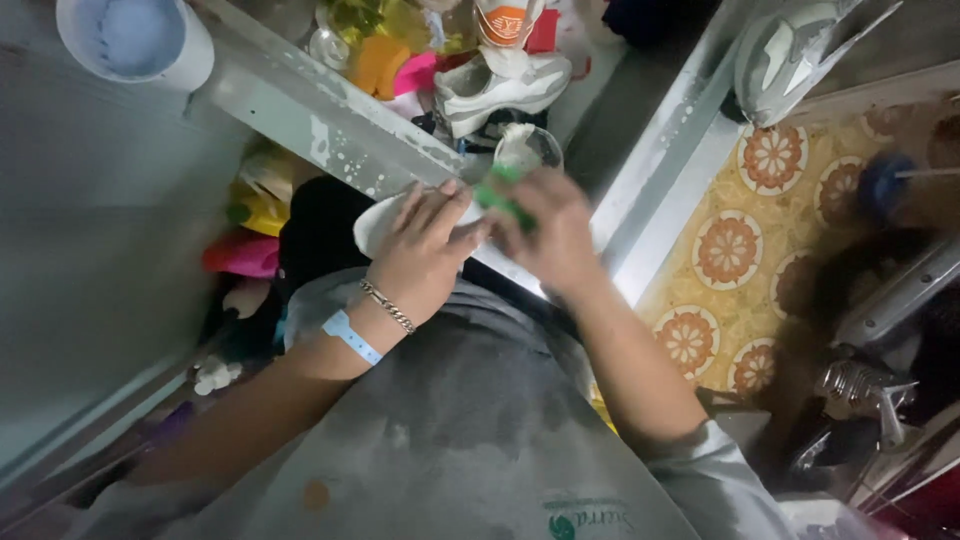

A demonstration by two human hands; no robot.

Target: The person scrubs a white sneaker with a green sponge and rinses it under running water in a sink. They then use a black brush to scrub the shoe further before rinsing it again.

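Note:
My left hand [425, 245] grips a white shoe [385, 222] from above, near the middle of the view; its wrist carries a chain bracelet and a blue band. My right hand [550, 235] is blurred and closed on a green object [503, 200], maybe a brush or sponge, pressed against the shoe. The shoe's far end [525, 150] pokes out past my fingers. Both hands are held over my lap, just above my grey shirt.
A white sneaker [495, 88] lies beyond the hands among colourful items. A white bucket [135, 40] stands top left. Another pale shoe [785, 55] rests top right. A floral-patterned floor [740, 250] lies right, with a metal ledge [660, 190] between.

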